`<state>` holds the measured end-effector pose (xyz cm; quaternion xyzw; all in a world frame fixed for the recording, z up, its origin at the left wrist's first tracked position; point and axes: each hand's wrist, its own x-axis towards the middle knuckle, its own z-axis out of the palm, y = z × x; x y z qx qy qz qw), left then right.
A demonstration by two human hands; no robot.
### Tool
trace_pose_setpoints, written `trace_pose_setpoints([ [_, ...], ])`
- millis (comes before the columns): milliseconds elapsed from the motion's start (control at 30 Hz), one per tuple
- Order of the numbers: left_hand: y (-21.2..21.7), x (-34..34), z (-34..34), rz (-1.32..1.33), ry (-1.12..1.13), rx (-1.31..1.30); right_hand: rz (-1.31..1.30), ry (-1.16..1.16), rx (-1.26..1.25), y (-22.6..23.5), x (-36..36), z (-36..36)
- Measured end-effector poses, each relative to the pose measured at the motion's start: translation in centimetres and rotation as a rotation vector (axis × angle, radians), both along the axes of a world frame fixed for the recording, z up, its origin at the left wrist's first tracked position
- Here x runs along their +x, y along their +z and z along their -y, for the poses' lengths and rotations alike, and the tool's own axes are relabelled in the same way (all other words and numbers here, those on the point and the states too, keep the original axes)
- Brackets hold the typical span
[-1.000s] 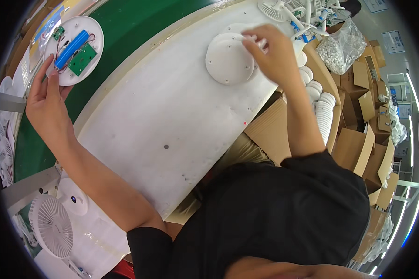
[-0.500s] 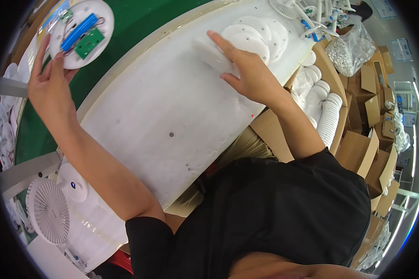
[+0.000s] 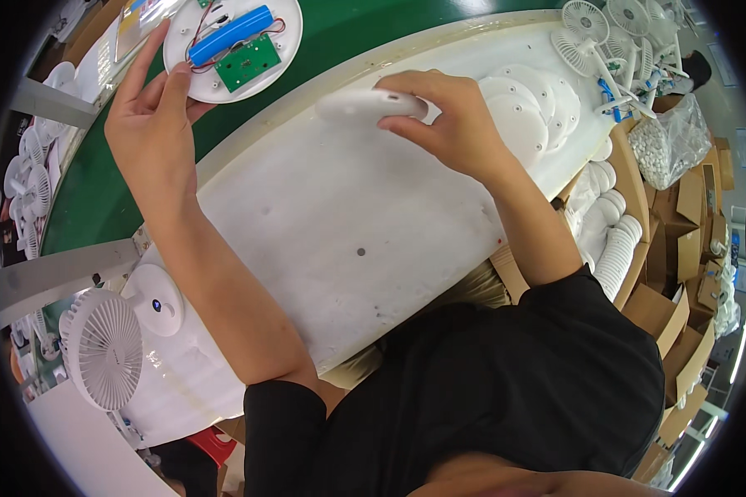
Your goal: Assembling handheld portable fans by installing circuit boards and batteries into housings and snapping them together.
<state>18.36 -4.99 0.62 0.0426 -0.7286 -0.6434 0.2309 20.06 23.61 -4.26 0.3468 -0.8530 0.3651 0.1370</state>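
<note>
My left hand (image 3: 153, 124) grips the near left edge of a round white fan base (image 3: 285, 51), held up over the green strip. Its inside faces me, with a blue cylindrical battery (image 3: 232, 36), a green circuit board (image 3: 249, 64) and thin wires. My right hand (image 3: 456, 124) pinches a round white cover plate (image 3: 352, 105) between thumb and fingers. The plate is tilted nearly edge-on above the white table and is a little blurred. Beside that hand lies an overlapping pile of white plates (image 3: 515, 128) with small screw holes.
A white fan (image 3: 108, 352) stands at the left by a grey metal post (image 3: 66, 277). Several fans (image 3: 584, 37) crowd the far right. A carton at the right holds stacked white discs (image 3: 626, 248), near a clear bag of small white parts (image 3: 667, 145) and open cartons (image 3: 659, 315).
My right hand has lifted a plate off the pile, moved it left and turned it edge-on. The view has shifted, so the table and fans appear further right.
</note>
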Motion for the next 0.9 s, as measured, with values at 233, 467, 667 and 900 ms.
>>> trace_pose_setpoints([
  [233,0.5,0.0,-0.8,0.02,-0.011,-0.002,0.163,0.048,-0.168,0.6,0.6,2.2],
  [467,-1.8,0.2,-3.1,-0.049,-0.118,0.025,0.437,-0.036,-0.661,4.1,-2.0,4.3],
  [667,-2.8,0.9,-4.8,-0.071,-0.076,0.094,0.449,-0.079,-0.746,4.5,-4.0,6.9],
  [900,-3.6,1.7,-3.6,-0.004,-0.077,0.146,0.403,-0.089,-0.687,2.8,-4.6,8.5],
])
